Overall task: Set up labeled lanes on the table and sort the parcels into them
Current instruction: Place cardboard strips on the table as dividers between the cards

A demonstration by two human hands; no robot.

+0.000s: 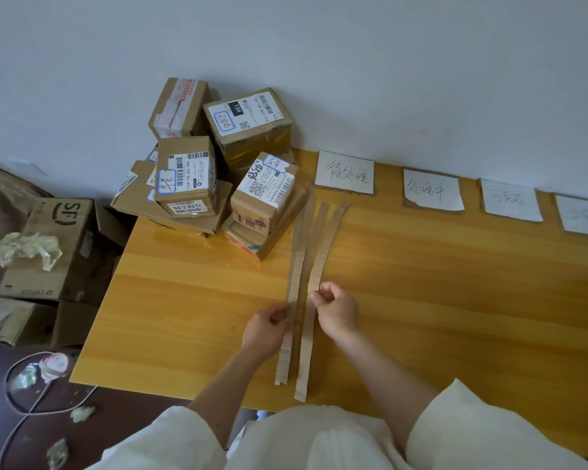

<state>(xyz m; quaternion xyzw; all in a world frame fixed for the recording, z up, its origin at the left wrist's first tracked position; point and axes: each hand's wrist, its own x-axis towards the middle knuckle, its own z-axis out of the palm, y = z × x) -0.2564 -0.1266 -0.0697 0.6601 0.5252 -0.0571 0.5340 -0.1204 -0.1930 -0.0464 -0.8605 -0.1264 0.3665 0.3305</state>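
Several long cardboard strips [304,266] lie side by side on the yellow wooden table [190,300], running from its front edge toward the wall. My left hand [267,325] pinches the left strip [294,266]. My right hand [336,308] pinches the right strip [319,266] near its middle. A pile of brown parcels [214,164] with shipping labels is stacked at the table's far left corner. Several handwritten paper labels [345,173] lie in a row along the wall edge to the right.
Left of the table, on the floor, stand open SF cardboard boxes [58,245] with crumpled paper [28,247] on top. A white cable [31,398] and scraps lie on a dark surface at the lower left.
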